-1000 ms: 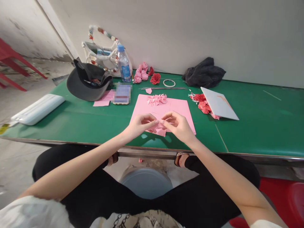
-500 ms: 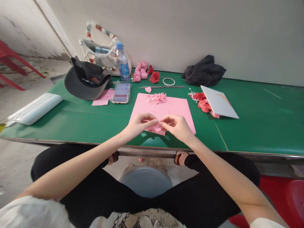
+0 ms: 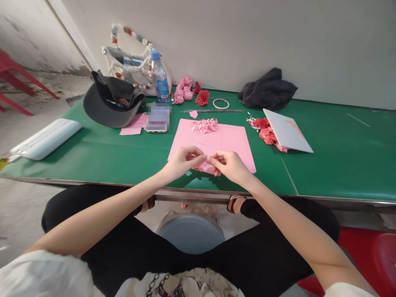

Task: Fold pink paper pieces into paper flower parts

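Pinched between the fingertips of both hands is a small piece of pink paper [image 3: 206,166], largely hidden by the fingers. My left hand [image 3: 185,160] grips its left side and my right hand [image 3: 227,163] its right, the thumbs almost meeting. Both hands hover over the near edge of a stack of pink paper sheets [image 3: 232,140] on the green table. Just beyond the hands, a cluster of folded pink paper pieces [image 3: 204,126] lies on the stack. A single pink paper petal [image 3: 193,114] rests behind it.
Behind are thin wires [image 3: 213,111], a white tape ring [image 3: 220,104], pink and red paper flowers [image 3: 202,97] and a water bottle [image 3: 161,80]. A cap [image 3: 108,103] and phone [image 3: 157,119] sit left. Rightward, a white card [image 3: 288,130] leans over red paper pieces [image 3: 266,134] near dark cloth [image 3: 268,90].
The fingers shift slightly around the pink paper, and the right hand's lower fingertips show more beneath it. The camera view has moved a little; the other objects stay put.
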{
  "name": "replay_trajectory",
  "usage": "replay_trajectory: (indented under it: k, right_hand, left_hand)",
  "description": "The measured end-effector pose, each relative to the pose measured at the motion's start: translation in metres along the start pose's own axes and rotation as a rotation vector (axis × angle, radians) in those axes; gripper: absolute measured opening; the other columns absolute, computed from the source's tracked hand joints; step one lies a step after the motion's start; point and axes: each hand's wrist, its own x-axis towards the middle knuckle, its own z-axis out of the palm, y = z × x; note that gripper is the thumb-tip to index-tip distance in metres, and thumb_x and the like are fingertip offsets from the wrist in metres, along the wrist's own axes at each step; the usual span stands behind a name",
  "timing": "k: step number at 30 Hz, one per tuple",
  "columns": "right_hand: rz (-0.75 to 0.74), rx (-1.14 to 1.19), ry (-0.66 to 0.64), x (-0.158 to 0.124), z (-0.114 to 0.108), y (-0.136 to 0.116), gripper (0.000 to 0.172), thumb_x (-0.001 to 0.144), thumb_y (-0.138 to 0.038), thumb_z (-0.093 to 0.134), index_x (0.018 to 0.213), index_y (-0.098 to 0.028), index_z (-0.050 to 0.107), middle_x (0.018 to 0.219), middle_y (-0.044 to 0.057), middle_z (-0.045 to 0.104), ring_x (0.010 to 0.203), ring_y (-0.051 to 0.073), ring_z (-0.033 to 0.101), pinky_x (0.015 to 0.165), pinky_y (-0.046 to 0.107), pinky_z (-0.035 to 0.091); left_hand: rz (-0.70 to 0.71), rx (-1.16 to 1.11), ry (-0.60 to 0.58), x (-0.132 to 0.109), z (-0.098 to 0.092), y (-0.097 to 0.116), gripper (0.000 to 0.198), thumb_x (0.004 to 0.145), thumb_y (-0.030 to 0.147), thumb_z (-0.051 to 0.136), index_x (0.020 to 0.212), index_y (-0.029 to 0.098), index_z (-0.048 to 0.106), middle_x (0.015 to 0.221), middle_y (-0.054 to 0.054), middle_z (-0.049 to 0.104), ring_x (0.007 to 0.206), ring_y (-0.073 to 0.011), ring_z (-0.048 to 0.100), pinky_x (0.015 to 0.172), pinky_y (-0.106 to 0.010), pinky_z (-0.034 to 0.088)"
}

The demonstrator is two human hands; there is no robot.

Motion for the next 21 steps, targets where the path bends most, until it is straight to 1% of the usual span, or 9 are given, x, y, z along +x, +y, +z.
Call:
replay_trajectory:
  k: [2,4,7,9,10,12,14,18,21]
  right_hand:
    - [-0.007,0.006,0.003,-0.001,0.001,0.0,0.034,0.078,-0.05,0.067,0.078,-0.016,0.062,0.056,0.0,0.063,0.044,0.011,0.058,0.044,0.023,0.048]
    - [-0.061,0.01,0.01,-0.001,-0.002,-0.002,0.034,0.082,-0.05,0.063,0.08,-0.016,0.062,0.058,0.0,0.063,0.047,0.011,0.059,0.047,0.024,0.05]
    - [-0.187,0.046,-0.006,-0.002,-0.01,-0.007,0.026,0.087,-0.045,0.058,0.096,-0.02,0.062,0.07,0.0,0.066,0.062,0.012,0.065,0.065,0.028,0.056]
    - [-0.232,0.072,-0.081,-0.003,-0.015,-0.01,0.022,0.087,-0.039,0.06,0.104,-0.024,0.062,0.081,-0.001,0.069,0.072,0.013,0.068,0.075,0.031,0.057]
    - [-0.239,0.075,-0.131,-0.003,-0.017,-0.01,0.021,0.086,-0.036,0.062,0.103,-0.025,0.063,0.084,-0.001,0.07,0.076,0.014,0.069,0.078,0.033,0.057]
    - [-0.246,0.063,-0.209,-0.003,-0.016,-0.008,0.016,0.084,-0.034,0.064,0.098,-0.025,0.068,0.088,0.001,0.071,0.077,0.015,0.069,0.078,0.034,0.057]
    - [-0.261,0.049,-0.235,-0.002,-0.013,-0.004,0.014,0.083,-0.034,0.065,0.091,-0.024,0.071,0.088,0.001,0.072,0.077,0.016,0.07,0.077,0.035,0.058]
    - [-0.278,0.085,-0.22,-0.001,-0.008,0.0,0.012,0.081,-0.034,0.068,0.084,-0.025,0.075,0.083,0.001,0.074,0.077,0.017,0.07,0.076,0.036,0.059]
    - [-0.279,0.14,-0.112,0.001,-0.009,0.0,0.006,0.079,-0.031,0.071,0.079,-0.026,0.075,0.082,0.0,0.075,0.08,0.018,0.071,0.076,0.036,0.059]
  left_hand:
    - [-0.026,-0.037,-0.016,0.0,0.0,0.001,0.026,0.081,0.037,0.067,0.084,0.011,0.064,0.071,-0.002,0.063,0.061,-0.0112,0.062,0.058,-0.023,0.053]
    - [-0.051,-0.086,-0.022,0.002,-0.002,0.003,0.026,0.081,0.037,0.068,0.083,0.012,0.063,0.069,-0.001,0.061,0.06,-0.0111,0.062,0.058,-0.024,0.053]
    - [-0.113,-0.18,-0.075,0.005,-0.01,0.006,0.026,0.08,0.038,0.069,0.083,0.013,0.063,0.071,0.0,0.06,0.06,-0.0097,0.06,0.056,-0.022,0.051]
    - [-0.169,-0.245,-0.157,0.006,-0.015,0.007,0.025,0.079,0.038,0.069,0.084,0.014,0.064,0.07,0.0,0.061,0.058,-0.0081,0.057,0.053,-0.019,0.047]
    - [-0.192,-0.271,-0.203,0.006,-0.017,0.007,0.024,0.079,0.038,0.07,0.083,0.015,0.064,0.069,0.0,0.061,0.056,-0.0072,0.055,0.051,-0.018,0.044]
    - [-0.225,-0.297,-0.282,0.006,-0.019,0.006,0.023,0.079,0.037,0.07,0.082,0.015,0.064,0.069,-0.001,0.063,0.053,-0.006,0.052,0.048,-0.017,0.039]
    - [-0.253,-0.292,-0.327,0.005,-0.018,0.005,0.023,0.078,0.037,0.071,0.081,0.015,0.063,0.07,-0.002,0.065,0.053,-0.0058,0.051,0.047,-0.017,0.038]
    - [-0.28,-0.301,-0.283,0.004,-0.015,0.004,0.025,0.076,0.036,0.074,0.081,0.014,0.064,0.07,-0.002,0.065,0.058,-0.0072,0.056,0.053,-0.018,0.041]
    - [-0.279,-0.368,-0.216,0.006,-0.018,0.004,0.024,0.075,0.033,0.076,0.086,0.014,0.066,0.076,-0.002,0.067,0.067,-0.0085,0.061,0.064,-0.021,0.047]
